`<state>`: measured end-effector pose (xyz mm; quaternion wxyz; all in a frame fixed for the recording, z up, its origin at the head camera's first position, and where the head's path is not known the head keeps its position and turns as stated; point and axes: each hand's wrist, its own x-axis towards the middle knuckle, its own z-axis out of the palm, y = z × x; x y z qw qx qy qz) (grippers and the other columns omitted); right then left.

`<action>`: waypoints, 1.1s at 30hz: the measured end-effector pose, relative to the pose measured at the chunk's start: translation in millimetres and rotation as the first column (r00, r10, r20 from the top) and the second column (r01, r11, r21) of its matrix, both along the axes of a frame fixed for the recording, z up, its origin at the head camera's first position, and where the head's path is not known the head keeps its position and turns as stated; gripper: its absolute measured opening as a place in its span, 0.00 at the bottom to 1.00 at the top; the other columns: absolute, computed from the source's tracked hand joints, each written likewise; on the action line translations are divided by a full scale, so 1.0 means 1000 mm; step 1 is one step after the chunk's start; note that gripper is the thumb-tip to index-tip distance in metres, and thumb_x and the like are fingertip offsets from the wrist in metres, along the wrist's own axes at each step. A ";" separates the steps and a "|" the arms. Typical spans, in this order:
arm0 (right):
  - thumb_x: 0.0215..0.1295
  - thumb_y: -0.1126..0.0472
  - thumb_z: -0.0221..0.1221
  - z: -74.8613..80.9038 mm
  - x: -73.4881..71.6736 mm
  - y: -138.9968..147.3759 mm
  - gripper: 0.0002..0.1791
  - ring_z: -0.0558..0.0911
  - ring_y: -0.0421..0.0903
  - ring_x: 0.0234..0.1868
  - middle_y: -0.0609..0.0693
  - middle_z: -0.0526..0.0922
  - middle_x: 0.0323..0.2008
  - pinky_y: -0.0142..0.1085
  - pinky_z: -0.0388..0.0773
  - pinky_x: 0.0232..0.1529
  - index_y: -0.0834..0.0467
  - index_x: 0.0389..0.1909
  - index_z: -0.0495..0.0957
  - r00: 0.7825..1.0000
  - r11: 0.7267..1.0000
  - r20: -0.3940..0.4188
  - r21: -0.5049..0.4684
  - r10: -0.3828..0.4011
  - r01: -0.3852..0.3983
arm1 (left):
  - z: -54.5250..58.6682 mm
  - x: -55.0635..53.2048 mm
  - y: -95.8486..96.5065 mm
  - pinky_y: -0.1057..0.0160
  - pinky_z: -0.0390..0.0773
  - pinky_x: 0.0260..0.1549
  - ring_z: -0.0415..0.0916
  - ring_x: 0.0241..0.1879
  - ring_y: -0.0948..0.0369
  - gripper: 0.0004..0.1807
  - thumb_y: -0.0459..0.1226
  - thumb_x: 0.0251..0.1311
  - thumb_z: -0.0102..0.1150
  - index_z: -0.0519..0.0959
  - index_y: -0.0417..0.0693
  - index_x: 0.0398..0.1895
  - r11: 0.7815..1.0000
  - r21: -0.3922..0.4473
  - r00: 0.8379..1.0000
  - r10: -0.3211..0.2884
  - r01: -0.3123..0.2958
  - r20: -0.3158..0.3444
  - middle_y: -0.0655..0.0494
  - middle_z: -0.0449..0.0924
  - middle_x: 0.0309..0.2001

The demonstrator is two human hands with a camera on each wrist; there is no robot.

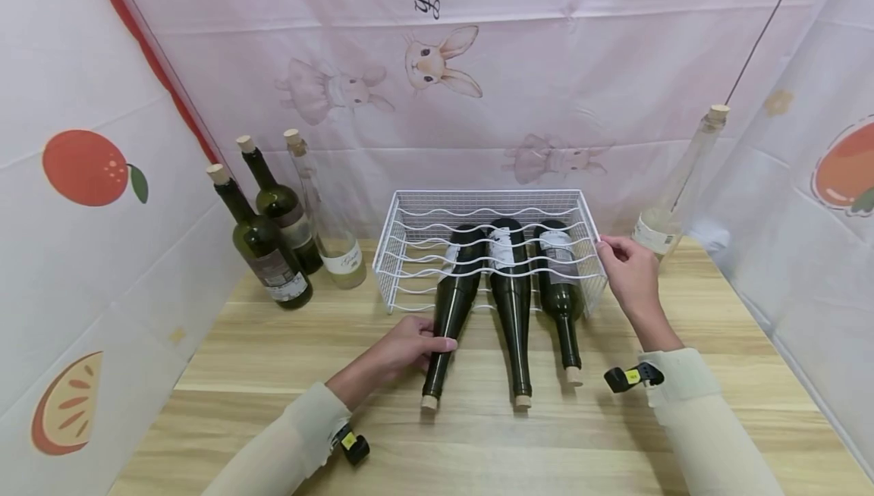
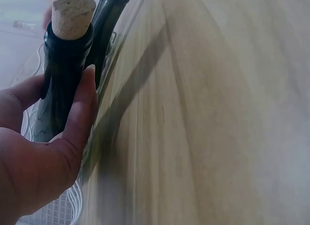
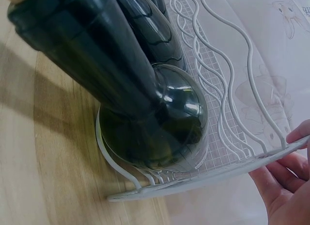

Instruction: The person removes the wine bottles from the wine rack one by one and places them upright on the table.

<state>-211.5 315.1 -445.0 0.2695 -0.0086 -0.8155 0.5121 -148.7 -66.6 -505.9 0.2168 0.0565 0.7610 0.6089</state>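
A white wire wine rack (image 1: 388, 253) stands on the wooden table with three dark green bottles lying in it, necks toward me. My left hand (image 1: 408, 344) grips the neck of the leftmost bottle (image 1: 451, 314), thumb on one side and fingers on the other; its cork (image 2: 73, 15) shows close up in the left wrist view. That bottle lies slanted, its body among the wavy wires. Beside it are the middle bottle (image 1: 512, 306) and the shorter right bottle (image 1: 561, 302). My right hand (image 1: 631, 276) pinches the rack's right side edge, seen also in the right wrist view.
At the left stand two corked green bottles (image 1: 262, 253) (image 1: 280, 204) and a clear bottle (image 1: 344, 257). Another clear corked bottle (image 1: 658, 234) is at the back right, just behind my right hand. Printed cloth walls (image 1: 478, 117) enclose the wooden table (image 1: 532, 450).
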 end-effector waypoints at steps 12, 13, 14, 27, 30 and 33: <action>0.71 0.57 0.59 0.003 0.001 -0.001 0.19 0.75 0.18 0.31 0.67 0.88 0.48 0.12 0.72 0.33 0.67 0.51 0.86 1.000 1.000 0.013 0.007 -0.016 0.016 | 0.004 0.007 -0.010 0.67 0.79 0.27 0.80 0.31 0.64 0.26 0.42 0.65 0.68 0.78 0.30 0.57 1.000 -0.003 0.999 -0.022 0.022 -0.036 0.54 0.86 0.35; 0.72 0.57 0.59 0.002 0.000 -0.001 0.19 0.75 0.18 0.31 0.67 0.88 0.48 0.12 0.72 0.33 0.67 0.51 0.86 1.000 1.000 0.013 0.009 -0.018 0.018 | 0.005 0.008 -0.011 0.68 0.78 0.28 0.80 0.31 0.65 0.25 0.42 0.65 0.68 0.78 0.31 0.57 1.000 -0.008 0.999 -0.027 0.026 -0.040 0.55 0.85 0.34; 0.72 0.57 0.59 0.002 0.000 -0.001 0.19 0.75 0.18 0.31 0.67 0.88 0.48 0.12 0.72 0.33 0.67 0.51 0.86 1.000 1.000 0.013 0.011 -0.018 0.018 | 0.005 0.009 -0.012 0.67 0.77 0.28 0.79 0.30 0.65 0.25 0.42 0.65 0.68 0.79 0.31 0.56 0.999 -0.012 0.999 -0.031 0.030 -0.042 0.56 0.85 0.34; 0.72 0.57 0.58 0.004 0.003 0.000 0.20 0.74 0.16 0.31 0.68 0.88 0.49 0.11 0.71 0.35 0.68 0.52 0.85 1.000 1.000 0.020 0.017 -0.012 0.011 | 0.013 0.023 -0.027 0.58 0.89 0.38 0.88 0.33 0.54 0.28 0.36 0.68 0.65 0.71 0.26 0.64 0.996 0.073 0.998 -0.061 0.058 0.036 0.33 0.87 0.47; 0.72 0.56 0.58 0.004 0.003 -0.001 0.20 0.74 0.16 0.31 0.68 0.88 0.49 0.11 0.71 0.34 0.68 0.52 0.85 1.000 1.000 0.021 0.022 -0.012 0.012 | 0.015 0.025 -0.031 0.56 0.90 0.39 0.88 0.32 0.53 0.28 0.35 0.68 0.65 0.70 0.26 0.65 0.994 0.082 0.997 -0.072 0.068 0.039 0.31 0.86 0.48; 0.72 0.56 0.58 0.003 0.003 -0.001 0.20 0.74 0.15 0.31 0.68 0.88 0.49 0.10 0.71 0.34 0.68 0.52 0.85 1.000 1.000 0.018 0.025 -0.011 0.011 | 0.016 0.027 -0.034 0.55 0.90 0.39 0.88 0.31 0.53 0.28 0.35 0.68 0.65 0.70 0.26 0.65 0.994 0.079 0.996 -0.080 0.078 0.029 0.30 0.86 0.48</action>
